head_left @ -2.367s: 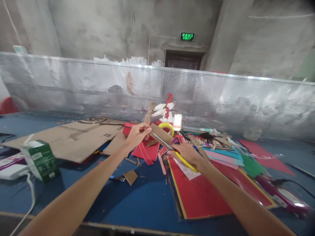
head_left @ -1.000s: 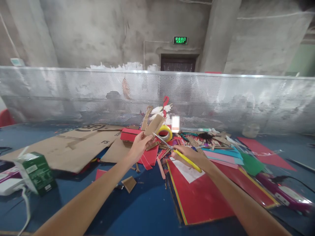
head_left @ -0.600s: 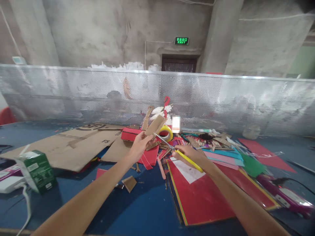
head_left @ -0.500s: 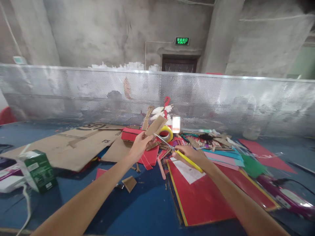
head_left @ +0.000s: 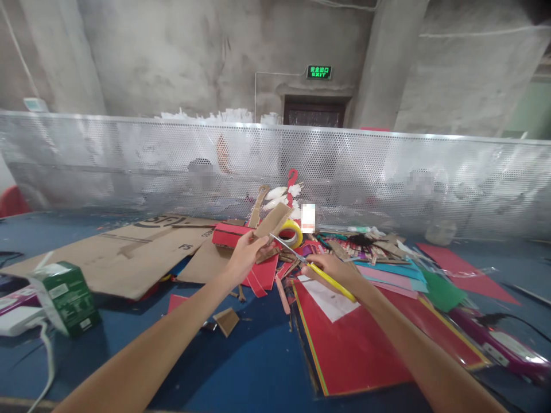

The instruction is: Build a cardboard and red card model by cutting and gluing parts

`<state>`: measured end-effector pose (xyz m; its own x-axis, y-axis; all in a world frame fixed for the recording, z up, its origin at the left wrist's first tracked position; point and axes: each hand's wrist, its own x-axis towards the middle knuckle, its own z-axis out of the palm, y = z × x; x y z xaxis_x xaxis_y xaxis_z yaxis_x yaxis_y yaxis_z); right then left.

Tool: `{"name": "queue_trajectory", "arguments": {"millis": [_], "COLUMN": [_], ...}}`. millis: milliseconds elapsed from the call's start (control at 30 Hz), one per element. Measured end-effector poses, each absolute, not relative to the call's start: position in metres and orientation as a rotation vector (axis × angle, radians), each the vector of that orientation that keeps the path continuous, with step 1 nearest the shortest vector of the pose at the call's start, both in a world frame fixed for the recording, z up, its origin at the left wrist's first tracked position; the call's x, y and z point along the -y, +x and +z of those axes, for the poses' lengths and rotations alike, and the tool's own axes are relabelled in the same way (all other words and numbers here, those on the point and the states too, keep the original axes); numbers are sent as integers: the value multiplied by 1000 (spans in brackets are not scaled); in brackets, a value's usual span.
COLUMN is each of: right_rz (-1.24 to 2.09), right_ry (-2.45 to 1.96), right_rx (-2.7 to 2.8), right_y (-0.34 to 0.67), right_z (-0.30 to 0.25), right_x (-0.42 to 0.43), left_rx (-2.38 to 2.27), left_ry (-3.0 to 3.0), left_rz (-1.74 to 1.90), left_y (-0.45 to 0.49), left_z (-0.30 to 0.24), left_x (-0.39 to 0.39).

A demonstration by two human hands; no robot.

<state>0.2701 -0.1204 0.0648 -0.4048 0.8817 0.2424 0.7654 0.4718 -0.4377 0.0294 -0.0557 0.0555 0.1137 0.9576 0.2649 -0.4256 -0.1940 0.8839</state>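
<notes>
My left hand [head_left: 251, 250] is closed on a strip of brown cardboard [head_left: 275, 219] that slants up to the right. Yellow-handled scissors [head_left: 329, 281] are gripped in my right hand [head_left: 325, 266]. Their metal blades point up and left, with the tips at the lower end of the cardboard near my left fingers. Whether the blades are around the cardboard or only beside it, I cannot tell. Just behind the blades stands a roll of yellow tape [head_left: 291, 234]. A red-covered cardboard piece [head_left: 228, 235] lies left of my left hand.
A large flattened cardboard sheet [head_left: 150, 264] covers the left of the blue table. A green box [head_left: 69, 298] stands at far left. On the right lie a red sheet [head_left: 348, 350], a white paper [head_left: 329, 301] and coloured papers [head_left: 391, 275]. A perforated metal screen [head_left: 365, 178] closes off the back.
</notes>
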Motion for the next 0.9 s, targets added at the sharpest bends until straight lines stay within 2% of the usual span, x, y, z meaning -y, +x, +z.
{"name": "queue_trajectory", "arguments": {"millis": [167,433,900], "right_rz": [373,3,112], "right_ry": [-1385,-1447,-1392], "right_rx": [2278,2307,2372], "right_y": [269,260,264], "right_z": [66,69,58], "right_x": [120,129,114], "left_rx": [-627,-600,-726], "left_ry": [1146,1140,1210], "left_rz": [1413,1386,1444], "left_y": [29,27,4], "left_z": [54,54,56], "left_x": [55,59,44]}}
